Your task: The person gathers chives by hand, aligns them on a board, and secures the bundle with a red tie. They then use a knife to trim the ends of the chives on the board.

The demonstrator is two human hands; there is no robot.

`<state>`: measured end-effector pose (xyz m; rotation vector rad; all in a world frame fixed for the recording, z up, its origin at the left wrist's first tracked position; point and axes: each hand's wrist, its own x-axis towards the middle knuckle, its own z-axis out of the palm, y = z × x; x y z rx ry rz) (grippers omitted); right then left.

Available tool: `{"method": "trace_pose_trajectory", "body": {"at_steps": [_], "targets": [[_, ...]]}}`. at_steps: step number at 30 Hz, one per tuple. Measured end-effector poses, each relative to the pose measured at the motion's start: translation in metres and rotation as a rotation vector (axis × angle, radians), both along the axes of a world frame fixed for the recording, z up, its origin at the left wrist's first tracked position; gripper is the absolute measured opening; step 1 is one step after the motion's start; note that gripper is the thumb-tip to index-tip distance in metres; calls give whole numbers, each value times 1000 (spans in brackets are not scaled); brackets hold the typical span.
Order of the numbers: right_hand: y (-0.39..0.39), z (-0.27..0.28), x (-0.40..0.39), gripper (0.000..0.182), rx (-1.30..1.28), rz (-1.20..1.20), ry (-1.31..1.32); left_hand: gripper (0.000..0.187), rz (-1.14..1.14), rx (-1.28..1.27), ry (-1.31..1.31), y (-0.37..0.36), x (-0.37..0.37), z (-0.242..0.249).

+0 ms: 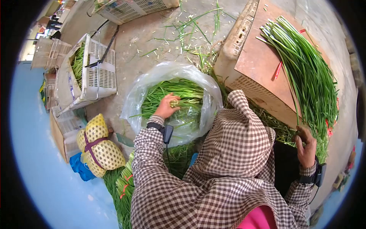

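Note:
My left hand (166, 107) is closed around a small bunch of garlic chives (174, 103), their pale cut ends poking out between the fingers. It is over a clear plastic bag (211, 89), whose open mouth shows many loose green chives (179, 86). On the right, my right hand (306, 148) is at the near edge of a brown board (257, 63), fingers curled and pinched at the tip of a long chive strand (296, 103). Beside that hand a large pile of chives (305, 65) lies across the board, white ends pointing away. Red ties (277, 70) lie by the pile.
The board rests on an upturned crate (242, 30). White crates (101, 68) with greens stand at left, another crate (137, 9) at the top. Chive scraps (194, 34) litter the floor. A yellow dotted bundle (101, 145), a blue bag (81, 168) and tied chives (124, 187) lie lower left.

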<state>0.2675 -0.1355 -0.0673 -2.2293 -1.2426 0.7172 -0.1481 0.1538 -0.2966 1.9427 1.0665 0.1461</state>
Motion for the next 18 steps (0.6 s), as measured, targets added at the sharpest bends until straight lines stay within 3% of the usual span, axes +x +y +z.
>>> {"method": "trace_pose_trajectory", "body": {"at_steps": [5,8,11,16,18], "targets": [[-5,-1,-4,27,48,11,36,20,132,67,-53,1,-43,53],[-8,1,-5,26,38,11,58,15,385,-167,-256,-13,-46,115],[-10,-4,-4,26,128,49,62,23,448,-51,-368,-12,-66,121],[1,24,-30,24,265,65,134,16,497,-23,-498,-27,-70,145],[7,36,-43,24,379,42,376,15,551,-60,-565,-31,-77,146]]}}
